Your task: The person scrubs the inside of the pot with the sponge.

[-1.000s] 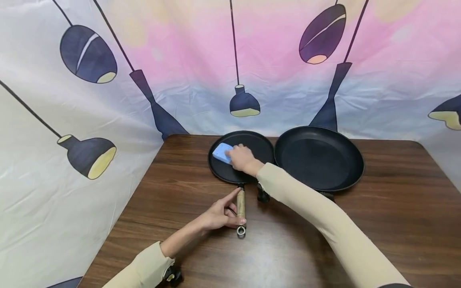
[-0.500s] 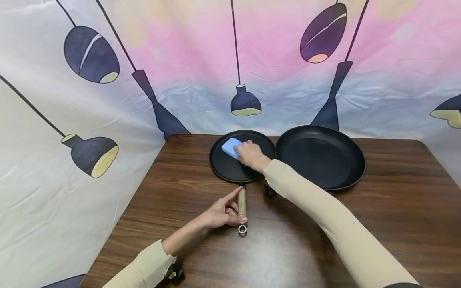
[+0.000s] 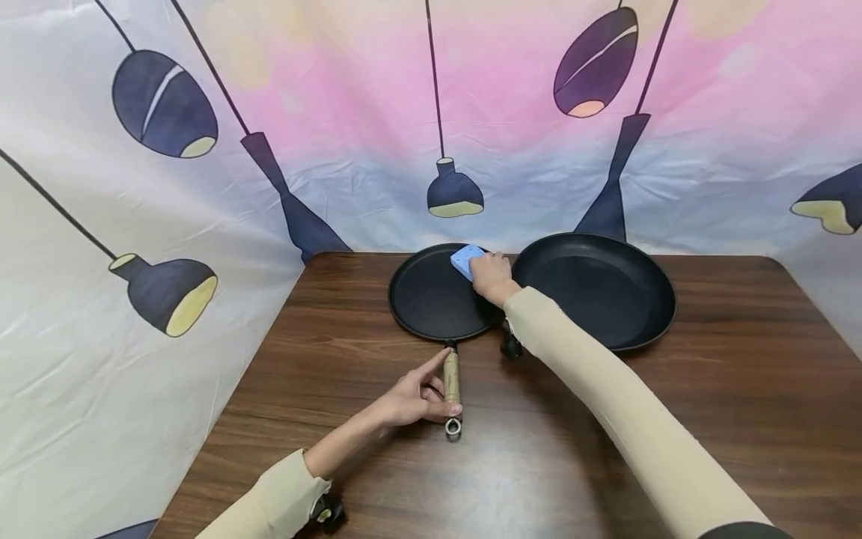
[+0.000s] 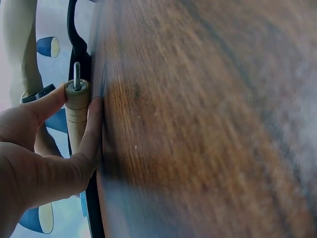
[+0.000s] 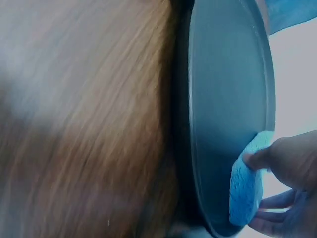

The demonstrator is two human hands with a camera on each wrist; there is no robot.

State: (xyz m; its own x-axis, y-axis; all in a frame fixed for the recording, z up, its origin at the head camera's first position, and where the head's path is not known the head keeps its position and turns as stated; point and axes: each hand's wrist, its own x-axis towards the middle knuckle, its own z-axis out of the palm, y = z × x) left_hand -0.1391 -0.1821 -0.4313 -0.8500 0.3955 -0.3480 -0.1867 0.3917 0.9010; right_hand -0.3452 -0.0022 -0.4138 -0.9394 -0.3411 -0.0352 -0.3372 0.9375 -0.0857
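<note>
A flat black pan (image 3: 431, 296) lies on the wooden table, its light wooden handle (image 3: 451, 378) pointing toward me. My left hand (image 3: 411, 397) holds that handle from the left, as the left wrist view also shows with thumb and fingers on either side of the wood (image 4: 76, 116). At the pan's far right part, my right hand (image 3: 493, 275) grips a blue sponge (image 3: 466, 260). In the right wrist view the sponge (image 5: 246, 183) rests against the pan's inner surface near the rim, with the thumb on one side and fingers on the other.
A larger, deeper black frying pan (image 3: 592, 292) stands directly right of the flat pan, partly behind the right forearm. The table's (image 3: 337, 314) far edge meets a hanging cloth (image 3: 377, 202) printed with lamps.
My right hand has carried the sponge across the flat pan, rightward and slightly away from me, from its left part to its far right part. The left hand keeps its hold on the handle.
</note>
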